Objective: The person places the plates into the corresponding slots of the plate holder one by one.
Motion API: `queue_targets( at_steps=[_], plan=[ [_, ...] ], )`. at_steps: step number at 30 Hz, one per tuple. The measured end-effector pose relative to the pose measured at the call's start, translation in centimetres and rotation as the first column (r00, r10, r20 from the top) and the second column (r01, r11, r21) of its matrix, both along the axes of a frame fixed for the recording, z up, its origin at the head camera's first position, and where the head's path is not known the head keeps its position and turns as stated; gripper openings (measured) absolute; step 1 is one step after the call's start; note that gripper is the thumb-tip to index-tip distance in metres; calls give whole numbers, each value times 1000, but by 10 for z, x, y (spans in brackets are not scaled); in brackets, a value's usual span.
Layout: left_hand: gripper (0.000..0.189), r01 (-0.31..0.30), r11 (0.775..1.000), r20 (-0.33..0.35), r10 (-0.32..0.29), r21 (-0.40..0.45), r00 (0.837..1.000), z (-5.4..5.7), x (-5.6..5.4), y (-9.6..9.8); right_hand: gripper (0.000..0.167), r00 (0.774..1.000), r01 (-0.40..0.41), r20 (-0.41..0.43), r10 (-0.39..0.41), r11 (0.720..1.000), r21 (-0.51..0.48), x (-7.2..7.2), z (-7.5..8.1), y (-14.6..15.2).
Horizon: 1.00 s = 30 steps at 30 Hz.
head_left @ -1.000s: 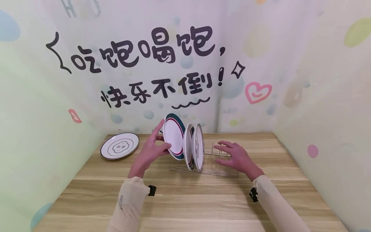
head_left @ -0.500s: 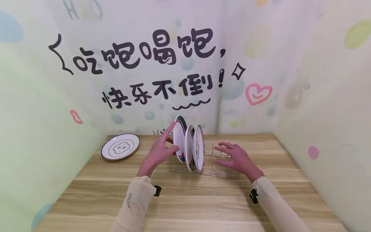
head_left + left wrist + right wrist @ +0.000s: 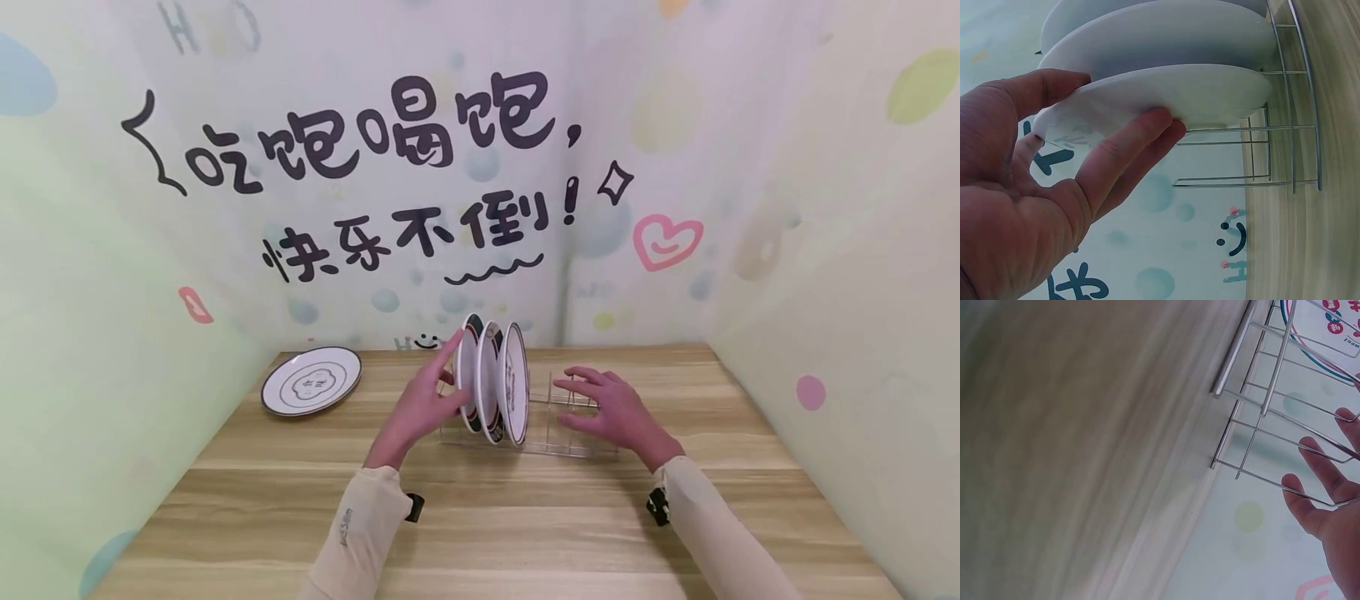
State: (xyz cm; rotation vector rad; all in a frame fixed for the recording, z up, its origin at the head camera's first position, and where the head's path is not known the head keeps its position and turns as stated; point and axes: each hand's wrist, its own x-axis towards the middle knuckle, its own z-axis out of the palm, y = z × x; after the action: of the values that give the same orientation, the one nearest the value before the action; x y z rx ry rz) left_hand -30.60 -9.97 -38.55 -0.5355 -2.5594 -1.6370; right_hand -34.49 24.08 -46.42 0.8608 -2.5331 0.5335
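Observation:
My left hand pinches a white plate with a green and red rim, the leftmost of three standing on edge in a wire dish rack. In the left wrist view, thumb and fingers lie on either side of this plate near its edge. Right of it stand a dark-patterned plate and a white plate with a thin dark rim. My right hand is at the rack's right end, fingers spread and mostly straight along the wires, holding nothing.
A white plate with a dark rim and a printed emblem lies flat at the back left of the wooden table. Behind the table rises a printed wall with large dark characters.
My left hand has moved right and down, bringing the green-rimmed plate more upright and lower into the rack beside the other two. My right hand has stayed at the rack's right end.

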Motion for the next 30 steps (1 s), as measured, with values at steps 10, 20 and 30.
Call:
queue_targets(
  at_steps=[10,20,30],
  plan=[
    [99,43,999,-34,-43,9,999,-9,3,-2,58,1000,1,5,-1,1000,2,-1,0,2],
    [97,44,993,117,-57,109,992,-28,12,-20,55,1000,-3,17,3,1000,6,0,-1,1],
    [70,-360,855,342,234,373,910,-40,-9,-103,55,999,10,37,-10,1000,-4,-2,-3,0]
  ],
)
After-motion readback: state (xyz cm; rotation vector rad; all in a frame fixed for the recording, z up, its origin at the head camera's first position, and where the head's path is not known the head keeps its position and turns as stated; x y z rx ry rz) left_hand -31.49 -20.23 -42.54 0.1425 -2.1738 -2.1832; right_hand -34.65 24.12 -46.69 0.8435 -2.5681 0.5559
